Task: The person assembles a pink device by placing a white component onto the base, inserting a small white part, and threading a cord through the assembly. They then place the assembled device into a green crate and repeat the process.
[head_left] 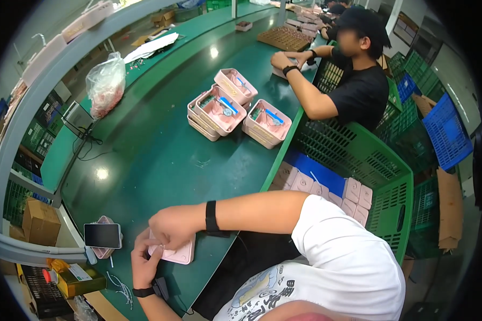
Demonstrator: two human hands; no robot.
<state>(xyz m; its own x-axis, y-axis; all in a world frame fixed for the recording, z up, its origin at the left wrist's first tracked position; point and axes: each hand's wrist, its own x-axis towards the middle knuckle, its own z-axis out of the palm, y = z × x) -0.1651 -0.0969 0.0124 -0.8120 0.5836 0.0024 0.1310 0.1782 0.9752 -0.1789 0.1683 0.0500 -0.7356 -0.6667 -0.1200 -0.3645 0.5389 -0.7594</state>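
Note:
A flat pink plastic case with rounded corners lies on the green worktable under both my hands. My left hand grips its left side, with the thumb lying over the top. My right hand reaches across from the right, fingers closed and pointing down onto the case beside the left thumb. Whatever the right fingertips pinch is hidden by the hand. Farther up the table stand stacked open pink casings with blue parts, wires and small green boards inside; another open casing stands to their right.
A phone rests on a pink casing to the left. Near it are a yellow bottle and white ties. A green crate at right holds pink cases. A co-worker works farther along, beyond a bag.

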